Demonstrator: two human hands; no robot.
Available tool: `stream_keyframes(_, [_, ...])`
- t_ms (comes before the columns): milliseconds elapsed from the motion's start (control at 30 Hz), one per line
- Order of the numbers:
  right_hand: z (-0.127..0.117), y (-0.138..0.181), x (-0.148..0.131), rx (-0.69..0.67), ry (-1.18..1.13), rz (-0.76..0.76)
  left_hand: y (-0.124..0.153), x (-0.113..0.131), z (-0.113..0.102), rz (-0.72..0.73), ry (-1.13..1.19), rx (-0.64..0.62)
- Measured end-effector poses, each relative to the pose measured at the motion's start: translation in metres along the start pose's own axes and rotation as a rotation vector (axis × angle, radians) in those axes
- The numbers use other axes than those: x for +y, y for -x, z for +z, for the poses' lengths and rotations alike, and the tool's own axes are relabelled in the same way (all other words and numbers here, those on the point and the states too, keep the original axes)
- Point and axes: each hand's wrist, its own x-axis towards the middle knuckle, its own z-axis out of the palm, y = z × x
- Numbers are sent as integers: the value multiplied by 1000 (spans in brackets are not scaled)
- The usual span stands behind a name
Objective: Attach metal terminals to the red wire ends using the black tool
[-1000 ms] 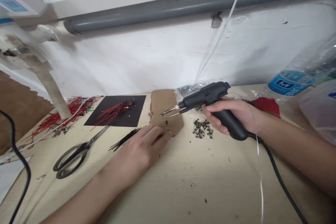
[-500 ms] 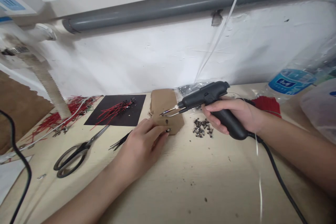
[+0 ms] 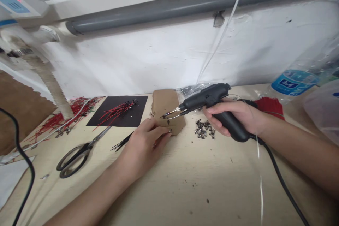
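Left hand (image 3: 144, 143) palm down, fingertips pinched; right hand (image 3: 237, 116) curled in fist grip, forearm extended

Scissors (image 3: 76, 154) L on counter (image 3: 201, 183); cardboard pad (image 3: 167, 110) ctr; component pile (image 3: 203, 129) just R; water bottle (image 3: 299, 77) far R, behind.

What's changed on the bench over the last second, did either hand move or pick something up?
The left hand went from lying flat with fingers stretched at the cardboard piece to curled, its fingertips now pinching a small dark part at the cardboard's near edge. The right hand grips the black soldering gun as before, tip over the cardboard. The scissors, the red wires and the pile of small parts lie where they were.
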Motion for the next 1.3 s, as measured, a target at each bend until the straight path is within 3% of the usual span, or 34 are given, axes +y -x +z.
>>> stream_keyframes(700, [1,-1,0,-5,28,8,-2,2,-6,-57,-119,-41])
stream_keyframes(1000, [0,-1,1,-3,40,5,-1,0,-6,-98,-137,2])
stream_keyframes(1167, [0,0,0,10,26,22,1,0,-10,-66,-137,65])
stream_keyframes(1300, [0,0,-1,1,14,11,3,-3,-12,13,-115,29])
